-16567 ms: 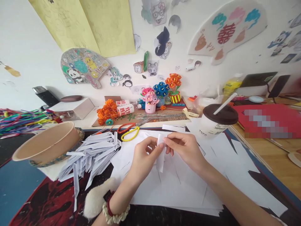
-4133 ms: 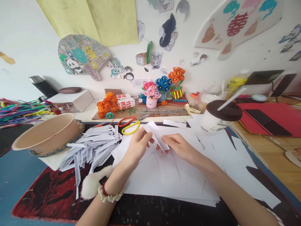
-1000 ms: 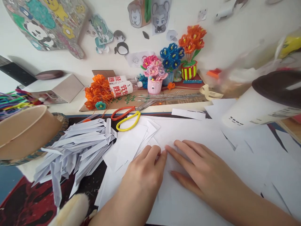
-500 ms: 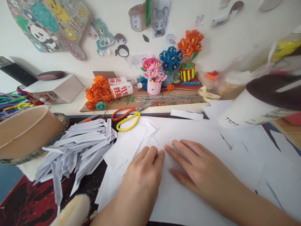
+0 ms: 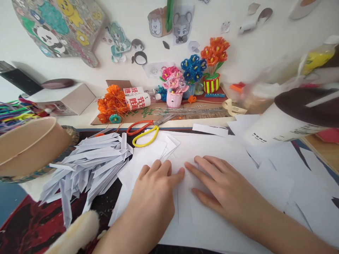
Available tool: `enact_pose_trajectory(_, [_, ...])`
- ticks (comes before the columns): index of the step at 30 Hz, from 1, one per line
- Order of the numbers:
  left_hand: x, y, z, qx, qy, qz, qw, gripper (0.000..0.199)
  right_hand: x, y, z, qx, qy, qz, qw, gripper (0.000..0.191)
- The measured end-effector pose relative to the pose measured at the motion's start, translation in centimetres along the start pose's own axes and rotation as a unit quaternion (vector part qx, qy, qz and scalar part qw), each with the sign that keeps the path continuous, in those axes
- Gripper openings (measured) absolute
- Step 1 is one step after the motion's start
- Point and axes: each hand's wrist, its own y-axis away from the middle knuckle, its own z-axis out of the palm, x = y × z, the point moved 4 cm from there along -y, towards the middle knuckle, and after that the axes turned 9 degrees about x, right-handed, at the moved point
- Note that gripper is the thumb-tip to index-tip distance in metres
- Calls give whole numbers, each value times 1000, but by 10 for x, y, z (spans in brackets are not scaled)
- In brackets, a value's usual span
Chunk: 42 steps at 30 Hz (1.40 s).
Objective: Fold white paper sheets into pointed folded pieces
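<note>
White paper (image 5: 201, 229) lies under both hands at the middle of the table. My left hand (image 5: 156, 190) rests on it with the fingers curled under and the index fingertip pressed down; whether anything is beneath the fingers is hidden. To its right, my right hand (image 5: 219, 187) lies on the paper with its fingers spread, holding nothing. A small gap separates the two hands. Small paper pieces (image 5: 150, 151) lie just beyond my left hand. Scissors (image 5: 145, 132) with one red and one yellow handle lie behind them. A pile of folded paper strips (image 5: 92, 165) is at the left.
A tan bowl (image 5: 29, 148) stands at the far left. The large cup (image 5: 288, 116) with a dark lid is at the right. Behind the paper, orange flowers (image 5: 112, 102), bottles (image 5: 137, 100) and flower pots (image 5: 174, 98) line the back ledge.
My left hand has shifted slightly left and its knuckles have spread, with the index finger now reaching right. My right hand has stayed almost in place. The view has moved a little.
</note>
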Motion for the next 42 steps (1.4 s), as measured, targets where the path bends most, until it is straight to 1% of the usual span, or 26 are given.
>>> enact_pose_trajectory(3, [-2, -1, -4, -4, -8, 1, 1000, 48, 1, 0, -1, -14, -6, 8, 1000, 41])
enact_pose_trajectory(6, [-1, -1, -4, 5, 4, -2, 1000, 43, 4, -1, -2, -25, -27, 19, 999, 41])
enact_pose_trajectory(8, [0, -2, -4, 27, 27, -11, 999, 40, 7, -1, -2, -31, -47, 29, 998, 40])
enact_pose_trajectory(10, [1, -2, -6, 66, 44, -13, 997, 39, 11, -2, -3, -38, -69, 44, 996, 38])
enact_pose_trajectory(12, [2, -2, -8, 101, 45, -3, 994, 39, 14, -4, -3, -47, -91, 59, 993, 36])
enact_pose_trajectory(14, [3, -2, -9, 116, 36, 10, 993, 38, 15, -5, -5, -53, -106, 70, 990, 34])
enact_pose_trajectory(16, [3, -2, -9, 111, 42, 14, 993, 37, 15, -7, -6, -52, -113, 75, 989, 33])
enact_pose_trajectory(20, [-1, -3, -10, 85, 108, -5, 990, 36, 16, -8, -9, -33, -110, 85, 990, 34])
enact_pose_trajectory(22, [-1, -4, -10, 84, 120, -3, 989, 36, 16, -7, -9, -27, -114, 87, 989, 33])
enact_pose_trajectory(26, [0, -4, -11, 119, 54, 32, 991, 36, 16, -5, -7, -28, -128, 88, 988, 27])
enact_pose_trajectory(30, [3, -4, -6, 113, -4, 74, 991, 36, 20, -4, -7, -6, -114, 110, 987, 30])
enact_pose_trajectory(32, [5, -4, -5, 117, -20, 88, 989, 36, 22, -3, -7, 16, -106, 132, 985, 26])
enact_pose_trajectory(35, [8, -2, -3, 108, -27, 99, 989, 37, 24, -3, -8, 39, -108, 165, 980, 14])
enact_pose_trajectory(38, [12, 1, -2, 107, -22, 111, 988, 39, 25, -4, -8, 49, -120, 193, 973, 10])
enact_pose_trajectory(42, [15, 3, 0, 119, -17, 120, 986, 42, 26, -5, -11, 66, -148, 209, 964, 7])
